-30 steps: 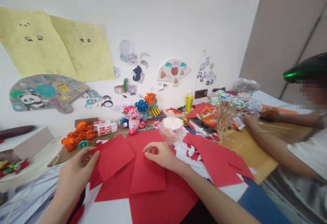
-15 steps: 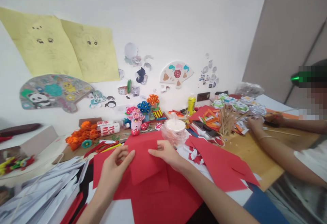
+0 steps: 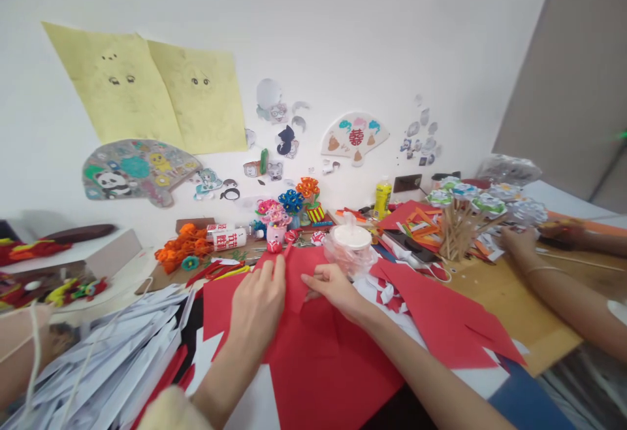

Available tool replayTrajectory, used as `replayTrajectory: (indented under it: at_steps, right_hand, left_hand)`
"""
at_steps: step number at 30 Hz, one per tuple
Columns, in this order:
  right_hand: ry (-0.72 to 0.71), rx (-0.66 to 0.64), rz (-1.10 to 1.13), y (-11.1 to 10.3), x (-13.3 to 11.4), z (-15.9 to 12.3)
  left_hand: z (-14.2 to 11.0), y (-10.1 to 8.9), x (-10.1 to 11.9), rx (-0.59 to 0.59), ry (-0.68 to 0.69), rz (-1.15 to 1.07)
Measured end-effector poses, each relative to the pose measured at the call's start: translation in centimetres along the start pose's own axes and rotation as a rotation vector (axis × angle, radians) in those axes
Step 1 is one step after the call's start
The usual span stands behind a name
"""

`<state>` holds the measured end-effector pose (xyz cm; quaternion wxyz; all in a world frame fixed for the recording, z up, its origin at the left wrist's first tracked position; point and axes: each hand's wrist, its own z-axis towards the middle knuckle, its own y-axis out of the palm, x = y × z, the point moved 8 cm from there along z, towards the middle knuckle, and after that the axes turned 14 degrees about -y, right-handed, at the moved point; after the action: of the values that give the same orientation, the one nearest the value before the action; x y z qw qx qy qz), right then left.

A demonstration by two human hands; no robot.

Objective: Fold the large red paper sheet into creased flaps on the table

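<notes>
Between my hands is a piece of red paper, turned partly edge-on over larger red sheets. My left hand grips its left side, back of the hand toward me and fingers closed. On the right, my right hand pinches the paper's other edge between thumb and fingers. Just behind the right hand stands a lidded white cup in clear plastic wrap. A pink pot of craft flowers is beyond the paper.
Folded white paper strips lie at left near orange craft flowers. More red paper spreads at right. Paper flowers on sticks stand on the wooden table. At far right, another person's hands are at work.
The red paper has turned from facing me to a narrow, slanted view. My left hand has rolled over, back now toward me. The whole view has shifted, moving the scene rightward.
</notes>
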<state>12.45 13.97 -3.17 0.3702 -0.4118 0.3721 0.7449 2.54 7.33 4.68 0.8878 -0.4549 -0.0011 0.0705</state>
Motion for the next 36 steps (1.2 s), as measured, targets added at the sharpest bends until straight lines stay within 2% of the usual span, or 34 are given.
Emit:
replayTrajectory:
  at_steps: [4,7,10,13,15,18,21,23,29,33,36]
  right_hand:
    - [0.009,-0.07,0.113,1.0,-0.1,-0.2]
    - [0.008,-0.105,0.136,1.5,-0.4,-0.3]
    - [-0.022,-0.098,0.07,1.3,-0.7,-0.2]
    - [-0.05,-0.021,-0.047,0.3,-0.9,0.0]
    - [-0.081,-0.007,-0.137,-0.2,-1.2,0.2]
    - [-0.115,-0.022,-0.254,-0.5,-1.5,0.4]
    - [-0.143,-0.037,-0.33,-0.5,-1.7,0.4]
    - [-0.168,-0.064,-0.37,-0.2,-1.8,0.4]
    - [-0.231,-0.077,-0.477,-0.1,-2.0,0.3]
    - [-0.252,0.0,-0.391,-0.5,-2.8,0.3]
    - [-0.257,0.041,-0.355,-0.6,-3.3,0.2]
  left_hand:
    - [-1.2,0.7,2.3,0.071,0.133,0.113]
    - [-1.7,0.5,2.7,0.128,0.13,0.099]
    - [-2.0,0.0,3.0,0.145,0.138,0.048]
    - [-2.1,-0.2,2.9,0.084,0.122,-0.069]
    - [-2.0,0.0,2.4,-0.002,0.078,-0.221]
    - [-1.4,0.6,0.7,-0.125,-0.081,-0.514]
    - [-0.8,1.5,-1.2,-0.191,-0.282,-0.751]
    - [-0.6,2.1,-1.7,-0.237,-0.344,-0.856]
    - [-0.5,3.8,-2.0,-0.303,-0.415,-1.031]
    - [-0.5,4.5,-2.2,-0.344,-0.433,-1.159]
    - [-0.5,4.3,-2.0,-0.369,-0.429,-1.221]
